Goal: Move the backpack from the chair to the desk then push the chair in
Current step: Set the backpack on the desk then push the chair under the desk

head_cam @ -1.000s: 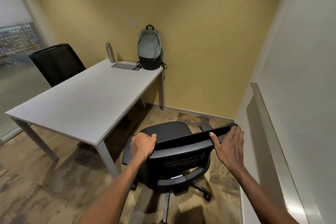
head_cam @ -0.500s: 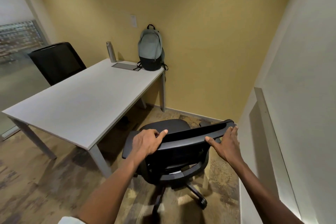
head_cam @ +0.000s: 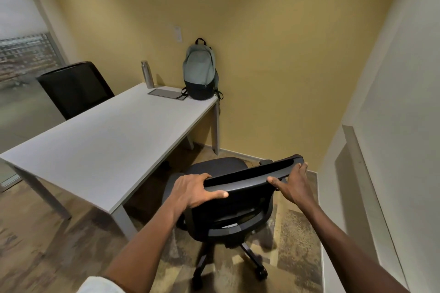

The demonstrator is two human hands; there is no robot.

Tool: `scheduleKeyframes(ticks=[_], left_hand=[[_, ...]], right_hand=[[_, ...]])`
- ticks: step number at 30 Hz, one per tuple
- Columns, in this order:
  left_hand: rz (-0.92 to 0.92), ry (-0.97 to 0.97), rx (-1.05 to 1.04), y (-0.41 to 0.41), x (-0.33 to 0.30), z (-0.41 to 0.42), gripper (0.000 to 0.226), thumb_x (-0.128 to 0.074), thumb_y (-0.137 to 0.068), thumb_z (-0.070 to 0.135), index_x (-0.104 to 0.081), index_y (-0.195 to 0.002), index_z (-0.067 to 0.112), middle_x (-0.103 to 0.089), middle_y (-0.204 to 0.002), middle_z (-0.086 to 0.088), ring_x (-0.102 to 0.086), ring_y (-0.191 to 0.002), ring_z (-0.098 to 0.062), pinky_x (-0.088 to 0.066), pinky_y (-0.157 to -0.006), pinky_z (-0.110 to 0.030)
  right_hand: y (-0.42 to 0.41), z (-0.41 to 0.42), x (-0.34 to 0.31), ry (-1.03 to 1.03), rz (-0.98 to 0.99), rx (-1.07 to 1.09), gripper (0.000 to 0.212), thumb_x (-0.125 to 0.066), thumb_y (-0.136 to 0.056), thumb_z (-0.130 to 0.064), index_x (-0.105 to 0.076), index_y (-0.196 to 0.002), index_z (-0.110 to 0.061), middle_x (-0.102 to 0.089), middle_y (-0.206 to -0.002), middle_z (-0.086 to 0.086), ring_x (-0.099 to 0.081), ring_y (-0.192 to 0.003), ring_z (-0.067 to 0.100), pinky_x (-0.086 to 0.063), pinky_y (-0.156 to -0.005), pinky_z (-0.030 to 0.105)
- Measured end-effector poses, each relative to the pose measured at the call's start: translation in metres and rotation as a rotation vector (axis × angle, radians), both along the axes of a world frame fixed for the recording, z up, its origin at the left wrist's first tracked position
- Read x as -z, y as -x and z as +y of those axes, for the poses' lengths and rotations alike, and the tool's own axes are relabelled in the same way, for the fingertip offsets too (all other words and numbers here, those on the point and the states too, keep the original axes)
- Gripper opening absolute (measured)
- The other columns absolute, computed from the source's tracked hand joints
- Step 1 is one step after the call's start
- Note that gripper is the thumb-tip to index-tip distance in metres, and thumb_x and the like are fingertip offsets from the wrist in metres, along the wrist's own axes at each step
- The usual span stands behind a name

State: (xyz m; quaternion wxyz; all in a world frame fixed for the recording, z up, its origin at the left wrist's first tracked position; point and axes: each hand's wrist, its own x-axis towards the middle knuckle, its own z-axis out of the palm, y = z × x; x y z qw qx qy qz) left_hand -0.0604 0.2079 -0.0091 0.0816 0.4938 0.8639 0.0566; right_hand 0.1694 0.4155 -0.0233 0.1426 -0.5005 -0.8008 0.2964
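A grey and black backpack point(head_cam: 199, 71) stands upright on the far right corner of the white desk point(head_cam: 100, 150), leaning against the yellow wall. A black wheeled office chair point(head_cam: 234, 197) stands just off the desk's near right side, its seat empty and facing the desk. My left hand point(head_cam: 194, 189) grips the left end of the chair's top rail, thumb behind it. My right hand point(head_cam: 294, 182) grips the right end of the same rail.
A steel bottle point(head_cam: 147, 74) and a flat grey tablet point(head_cam: 166, 93) lie on the desk beside the backpack. A second black chair point(head_cam: 76, 88) stands at the desk's far side. A white wall with a ledge point(head_cam: 371, 185) runs close on the right.
My right hand went from open beside the rail to gripping it. The chair has rolled forward toward the desk and turned slightly, with both hands following it.
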Motion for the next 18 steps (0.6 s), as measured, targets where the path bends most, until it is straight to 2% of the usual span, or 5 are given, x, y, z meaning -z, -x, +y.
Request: scheduleKeyframes(ticks=[4,9,14,18], left_hand=[[0.014,-0.041,-0.039,0.013,0.003,0.016,0.121,-0.019,-0.049,0.111,-0.054,-0.136,0.034,-0.072,-0.112,0.000,-0.066,-0.100,-0.021,-0.055,-0.089,-0.039],[0.045,-0.061,-0.082,0.025,0.005,0.034,0.123,-0.019,-0.048,0.111,-0.055,-0.136,0.033,-0.074,-0.106,-0.002,-0.068,-0.098,-0.023,-0.056,-0.085,-0.039],[0.034,-0.066,-0.123,0.043,0.004,0.054,0.125,-0.021,-0.047,0.111,-0.057,-0.134,0.030,-0.074,-0.104,-0.002,-0.068,-0.097,-0.024,-0.057,-0.086,-0.041],[0.042,-0.045,-0.132,0.054,0.001,0.075,0.124,-0.023,-0.048,0.111,-0.062,-0.129,0.025,-0.074,-0.100,-0.003,-0.068,-0.093,-0.025,-0.057,-0.085,-0.041]], right_hand=[[0.020,0.018,0.001,-0.026,0.006,0.025,0.116,-0.071,-0.081,-0.057,-0.007,-0.155,0.005,0.010,-0.165,0.022,-0.014,-0.152,0.040,-0.033,-0.116,0.048],[0.042,0.033,0.009,-0.057,0.054,0.032,0.095,-0.069,-0.085,-0.050,-0.025,-0.147,0.008,0.004,-0.165,0.024,-0.019,-0.150,0.041,-0.039,-0.110,0.049],[0.066,0.061,0.011,-0.050,0.114,-0.030,0.088,-0.070,-0.087,-0.044,-0.029,-0.142,0.011,0.006,-0.164,0.028,-0.021,-0.149,0.044,-0.037,-0.110,0.047],[0.086,0.092,0.011,-0.054,0.124,-0.089,0.074,-0.071,-0.088,-0.041,-0.036,-0.131,0.007,0.007,-0.164,0.026,-0.022,-0.147,0.046,-0.040,-0.104,0.047]])
